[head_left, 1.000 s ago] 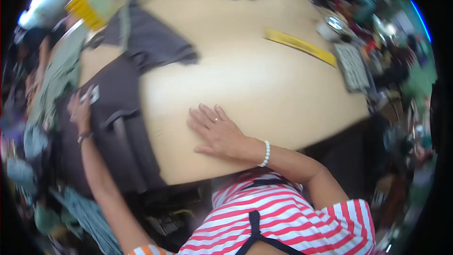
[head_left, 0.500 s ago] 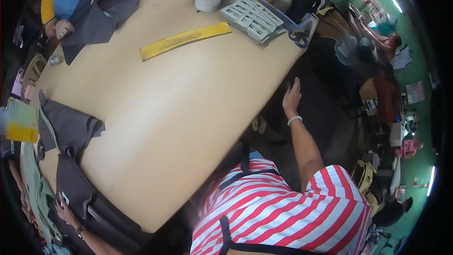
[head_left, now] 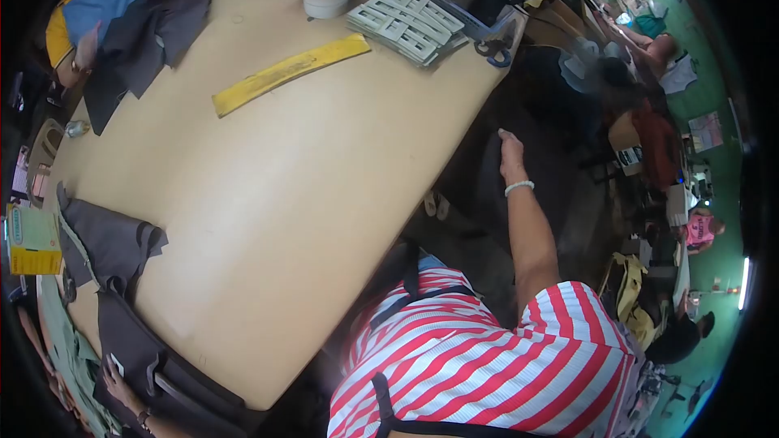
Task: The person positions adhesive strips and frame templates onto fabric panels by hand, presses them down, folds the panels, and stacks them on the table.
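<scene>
My left hand (head_left: 122,390) lies open at the lower left, its fingers spread on dark grey fabric (head_left: 174,369) beside a small white tag. This fabric hangs along the table edge and joins a folded grey piece (head_left: 109,235) on the tabletop. My right hand (head_left: 511,156), with a beaded bracelet at the wrist, is away from the table's right side. Its fingers are closed at a dark area that looks like cloth, but what they hold is unclear.
On the table (head_left: 268,219) are a yellow strip (head_left: 292,73), stacked pale templates (head_left: 410,20), a round white container (head_left: 327,4) and blue-handled scissors (head_left: 493,52). Across it, a person (head_left: 109,0) handles dark fabric. A yellow-and-green box (head_left: 34,239) is at the left; green cloth hangs below.
My right hand has turned and its fingers have closed. My left hand stays on the fabric. The view has shifted, and the person across the table has moved a hand on their fabric.
</scene>
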Demonstrator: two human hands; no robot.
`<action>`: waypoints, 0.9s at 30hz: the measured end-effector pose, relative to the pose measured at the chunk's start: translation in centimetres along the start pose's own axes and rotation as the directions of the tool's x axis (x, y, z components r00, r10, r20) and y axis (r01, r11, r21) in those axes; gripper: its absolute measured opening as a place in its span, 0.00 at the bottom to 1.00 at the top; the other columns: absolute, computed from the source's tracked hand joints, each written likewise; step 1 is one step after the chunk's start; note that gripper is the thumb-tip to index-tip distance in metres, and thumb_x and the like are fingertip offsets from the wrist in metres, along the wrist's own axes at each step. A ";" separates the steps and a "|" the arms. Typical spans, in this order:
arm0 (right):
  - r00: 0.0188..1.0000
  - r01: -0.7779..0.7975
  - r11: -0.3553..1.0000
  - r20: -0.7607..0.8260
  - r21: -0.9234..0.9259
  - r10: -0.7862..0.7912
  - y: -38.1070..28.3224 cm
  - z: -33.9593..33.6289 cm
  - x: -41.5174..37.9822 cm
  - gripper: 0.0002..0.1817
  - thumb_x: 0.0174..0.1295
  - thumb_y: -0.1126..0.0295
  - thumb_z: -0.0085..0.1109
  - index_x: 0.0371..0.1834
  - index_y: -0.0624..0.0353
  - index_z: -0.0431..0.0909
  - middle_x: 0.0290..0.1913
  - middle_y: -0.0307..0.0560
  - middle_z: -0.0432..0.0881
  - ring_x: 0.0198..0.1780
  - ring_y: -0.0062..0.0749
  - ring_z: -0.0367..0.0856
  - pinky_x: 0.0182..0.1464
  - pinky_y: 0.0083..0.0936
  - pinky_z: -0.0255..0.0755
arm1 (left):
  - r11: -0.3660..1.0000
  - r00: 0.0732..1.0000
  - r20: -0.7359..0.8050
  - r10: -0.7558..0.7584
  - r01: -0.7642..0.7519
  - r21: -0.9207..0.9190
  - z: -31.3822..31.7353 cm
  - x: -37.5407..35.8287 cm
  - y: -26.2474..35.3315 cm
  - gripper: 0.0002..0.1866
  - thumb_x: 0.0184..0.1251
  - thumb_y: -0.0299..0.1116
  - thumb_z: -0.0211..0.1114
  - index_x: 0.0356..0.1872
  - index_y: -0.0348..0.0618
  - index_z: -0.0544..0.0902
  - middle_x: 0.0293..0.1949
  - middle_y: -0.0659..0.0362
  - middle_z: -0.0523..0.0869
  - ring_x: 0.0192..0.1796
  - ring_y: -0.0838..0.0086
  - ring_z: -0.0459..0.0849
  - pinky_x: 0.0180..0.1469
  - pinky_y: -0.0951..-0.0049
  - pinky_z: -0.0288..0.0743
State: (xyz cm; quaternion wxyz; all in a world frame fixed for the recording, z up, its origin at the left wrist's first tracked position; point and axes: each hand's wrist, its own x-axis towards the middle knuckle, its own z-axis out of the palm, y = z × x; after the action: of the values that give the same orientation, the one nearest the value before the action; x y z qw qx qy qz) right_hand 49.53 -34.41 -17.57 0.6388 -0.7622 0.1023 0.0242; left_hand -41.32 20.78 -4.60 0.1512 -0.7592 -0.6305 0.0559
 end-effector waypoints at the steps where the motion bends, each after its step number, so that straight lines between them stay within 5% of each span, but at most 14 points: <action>1: 0.999 -0.042 0.998 0.027 0.047 0.041 -0.3 -0.8 0.5 0.16 0.64 0.63 0.58 0.46 0.66 0.81 0.48 0.48 0.83 0.52 0.33 0.78 0.58 0.27 0.67 | 0.971 0.991 0.098 -0.090 0.109 -0.214 -1.6 0.3 1.0 0.27 0.72 0.48 0.46 0.72 0.64 0.62 0.68 0.50 0.69 0.68 0.56 0.67 0.69 0.53 0.55; 2: 0.995 -0.082 0.992 0.058 0.095 0.077 -0.8 -1.6 1.0 0.18 0.65 0.62 0.58 0.47 0.67 0.80 0.49 0.49 0.82 0.52 0.34 0.78 0.59 0.27 0.67 | 0.883 0.965 0.211 -0.157 0.232 -0.407 -2.7 0.6 1.5 0.30 0.71 0.55 0.47 0.72 0.65 0.62 0.70 0.51 0.66 0.70 0.56 0.65 0.70 0.53 0.52; 5: 0.997 -0.083 0.995 0.012 0.053 0.082 -2.7 -2.5 1.0 0.24 0.66 0.56 0.57 0.50 0.71 0.77 0.51 0.53 0.80 0.53 0.37 0.77 0.59 0.29 0.67 | 0.839 0.833 0.218 -0.509 0.537 -0.092 -2.7 3.4 0.5 0.42 0.64 0.68 0.48 0.73 0.54 0.61 0.71 0.50 0.64 0.71 0.56 0.63 0.72 0.54 0.47; 8: 0.992 -0.047 0.999 -0.121 -0.001 0.047 -4.3 -3.0 0.8 0.26 0.66 0.54 0.57 0.50 0.72 0.77 0.51 0.52 0.80 0.53 0.37 0.77 0.59 0.30 0.69 | 0.875 0.959 -0.071 -0.275 0.220 -0.431 -6.6 2.7 4.2 0.41 0.65 0.56 0.59 0.72 0.41 0.60 0.71 0.50 0.64 0.71 0.57 0.63 0.72 0.60 0.51; 13: 0.999 -0.033 0.889 0.038 0.456 0.018 -15.8 -0.1 -6.1 0.27 0.66 0.53 0.59 0.54 0.70 0.76 0.52 0.48 0.80 0.49 0.31 0.81 0.54 0.26 0.75 | 0.440 0.967 -0.252 -0.027 -0.215 -0.872 -19.8 -9.4 22.5 0.30 0.72 0.39 0.55 0.70 0.35 0.62 0.71 0.50 0.64 0.72 0.63 0.63 0.70 0.66 0.56; 14: 0.969 -0.053 0.818 0.226 0.573 -0.095 -17.9 1.4 -8.4 0.26 0.67 0.55 0.58 0.56 0.69 0.76 0.53 0.47 0.80 0.51 0.29 0.81 0.53 0.24 0.75 | 0.365 0.977 -0.213 -0.010 -0.195 -0.910 -24.1 -13.2 29.2 0.28 0.72 0.35 0.50 0.71 0.34 0.61 0.71 0.50 0.64 0.72 0.63 0.62 0.70 0.67 0.56; 16: 0.945 -0.057 0.854 0.304 0.517 -0.122 -21.7 6.0 -13.9 0.27 0.69 0.54 0.54 0.57 0.70 0.75 0.55 0.47 0.80 0.54 0.28 0.79 0.57 0.23 0.72 | -0.392 0.984 -0.116 0.134 -0.055 -0.919 -23.2 -16.8 35.6 0.36 0.67 0.35 0.51 0.74 0.35 0.51 0.72 0.47 0.60 0.74 0.62 0.59 0.72 0.66 0.53; 17: 0.891 0.114 0.885 0.348 0.451 -0.292 -21.5 9.0 -15.0 0.28 0.71 0.53 0.50 0.59 0.71 0.74 0.56 0.49 0.80 0.58 0.29 0.76 0.62 0.24 0.67 | -0.606 0.968 0.051 0.248 0.196 -0.771 -23.6 -18.0 38.7 0.46 0.61 0.51 0.60 0.73 0.34 0.52 0.72 0.46 0.61 0.73 0.57 0.61 0.72 0.58 0.53; 18: 0.902 0.119 0.943 0.362 0.311 -0.233 -23.1 12.5 -19.0 0.27 0.72 0.54 0.46 0.60 0.70 0.73 0.58 0.51 0.79 0.60 0.33 0.74 0.65 0.27 0.63 | -0.305 0.915 -0.085 0.394 0.043 -0.951 -23.9 -18.7 41.7 0.48 0.59 0.55 0.61 0.74 0.38 0.51 0.72 0.45 0.61 0.73 0.57 0.61 0.71 0.55 0.55; 20: 0.692 0.410 0.823 0.454 0.394 -0.562 -20.9 20.4 -24.0 0.22 0.73 0.61 0.43 0.56 0.67 0.76 0.56 0.55 0.80 0.59 0.36 0.76 0.65 0.28 0.64 | -0.416 0.881 -0.008 0.473 0.215 -0.884 -23.3 -19.6 47.0 0.49 0.60 0.57 0.60 0.75 0.42 0.49 0.71 0.44 0.61 0.72 0.56 0.62 0.71 0.55 0.55; 21: 0.676 0.190 0.794 0.509 0.578 -0.533 -21.5 23.6 -28.1 0.17 0.73 0.63 0.42 0.43 0.65 0.78 0.40 0.50 0.82 0.45 0.31 0.78 0.53 0.29 0.69 | -0.553 0.887 0.017 0.461 0.302 -0.777 -22.8 -20.0 48.9 0.41 0.67 0.51 0.56 0.74 0.40 0.52 0.71 0.45 0.62 0.72 0.58 0.62 0.71 0.57 0.56; 23: 0.509 0.049 0.812 0.685 0.582 -0.522 -20.6 28.7 -33.0 0.16 0.73 0.65 0.44 0.25 0.60 0.65 0.24 0.38 0.61 0.30 0.23 0.55 0.32 0.29 0.60 | -0.717 0.863 0.101 0.494 0.471 -0.514 -22.0 -20.1 50.4 0.26 0.73 0.38 0.52 0.67 0.34 0.64 0.63 0.50 0.73 0.64 0.64 0.73 0.67 0.61 0.66; 25: 0.242 -0.055 0.902 0.883 0.427 -0.403 -19.6 31.4 -35.6 0.12 0.73 0.61 0.46 0.36 0.58 0.73 0.35 0.36 0.73 0.40 0.22 0.70 0.46 0.20 0.65 | -0.690 0.880 0.318 0.353 0.474 -0.547 -22.8 -19.5 50.7 0.25 0.68 0.30 0.59 0.64 0.34 0.68 0.58 0.52 0.77 0.59 0.65 0.77 0.63 0.62 0.70; 27: 0.093 0.390 0.763 0.802 0.515 -0.589 -18.7 31.5 -36.0 0.13 0.70 0.60 0.49 0.44 0.60 0.75 0.47 0.49 0.79 0.52 0.36 0.76 0.53 0.27 0.66 | -0.712 0.916 0.328 0.232 0.390 -0.583 -22.1 -18.7 49.1 0.25 0.65 0.24 0.61 0.63 0.34 0.69 0.58 0.51 0.77 0.58 0.65 0.78 0.62 0.64 0.71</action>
State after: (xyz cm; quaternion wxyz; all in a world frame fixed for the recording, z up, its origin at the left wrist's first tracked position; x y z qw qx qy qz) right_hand 20.74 3.99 0.79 0.6021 -0.5252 -0.5506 0.2420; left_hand 7.27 -8.80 -0.38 -0.7460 -0.3137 -0.3791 -0.4487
